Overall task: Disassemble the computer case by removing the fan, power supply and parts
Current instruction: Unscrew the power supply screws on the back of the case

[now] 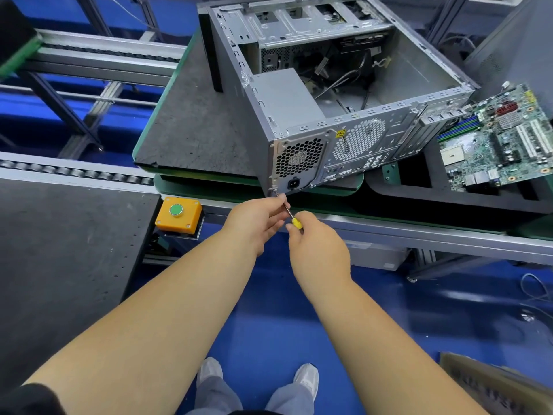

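Observation:
An open grey computer case (404, 70) lies on a dark pallet (194, 130), its rear panel facing me. The grey power supply (287, 100) sits in the case's near left corner, its honeycomb fan grille (299, 160) and power socket showing at the back. A screwdriver (288, 211) with a yellow handle points at the bottom left corner of the power supply's rear plate. My right hand (317, 250) grips the yellow handle. My left hand (257, 223) pinches the metal shaft near its tip. Loose cables lie inside the case.
A green motherboard (502, 145) lies on a black foam tray at the right. An orange box with a green button (178, 215) sits on the conveyor rail at left. A dark work surface (59, 250) is at my left, a cardboard box (493, 384) at bottom right.

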Motion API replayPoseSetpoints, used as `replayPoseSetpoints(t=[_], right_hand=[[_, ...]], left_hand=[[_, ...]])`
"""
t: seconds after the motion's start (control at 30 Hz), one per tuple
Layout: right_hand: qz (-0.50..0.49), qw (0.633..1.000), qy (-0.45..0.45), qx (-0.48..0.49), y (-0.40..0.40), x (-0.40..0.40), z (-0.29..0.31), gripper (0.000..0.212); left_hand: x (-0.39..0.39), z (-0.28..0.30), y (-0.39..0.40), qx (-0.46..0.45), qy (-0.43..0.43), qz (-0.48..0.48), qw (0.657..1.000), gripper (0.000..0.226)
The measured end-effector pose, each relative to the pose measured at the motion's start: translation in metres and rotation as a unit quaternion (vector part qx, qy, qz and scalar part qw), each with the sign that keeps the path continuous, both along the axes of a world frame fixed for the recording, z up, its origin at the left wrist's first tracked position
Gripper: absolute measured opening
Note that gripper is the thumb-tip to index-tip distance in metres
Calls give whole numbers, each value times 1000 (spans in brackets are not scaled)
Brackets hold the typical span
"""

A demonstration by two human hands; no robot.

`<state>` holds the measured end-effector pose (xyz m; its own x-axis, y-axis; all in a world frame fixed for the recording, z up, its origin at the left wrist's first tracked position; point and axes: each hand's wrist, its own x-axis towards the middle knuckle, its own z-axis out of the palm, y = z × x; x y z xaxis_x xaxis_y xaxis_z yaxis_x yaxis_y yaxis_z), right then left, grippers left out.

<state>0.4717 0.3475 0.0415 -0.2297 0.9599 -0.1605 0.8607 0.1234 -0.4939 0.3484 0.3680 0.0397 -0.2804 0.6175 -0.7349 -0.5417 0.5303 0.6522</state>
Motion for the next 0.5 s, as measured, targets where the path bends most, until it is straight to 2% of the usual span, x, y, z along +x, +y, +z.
replayPoseSetpoints(t=[0.1,0.17,0.27,0.3,0.33,0.37,0.43,0.5], right_hand=[[33,993,-99,61,-1,-3,-3,20],[37,991,-103,70,0,-3,-4,20],[19,1000,9,18,5,4,-3,20],[-2,996,77,-41,9,6,-2,20],[-40,978,164,-125,14,9,0,20],[-91,935,258,-225,19,11,1,23],[-151,797,419,-407,24,20,3,38],[-153,676,516,-504,25,27,0,49]], left_hand=[[3,1,0,2,4,-6,1000,12],[4,2,1,8,11,-2,1000,10],[5,6,5,6,41,-8,999,15],[6,7,6,5,50,-12,999,17],[6,7,6,7,55,-15,998,18],[6,7,6,12,57,-17,998,18],[6,8,5,25,58,-22,998,18],[6,8,4,35,54,-26,998,20]])
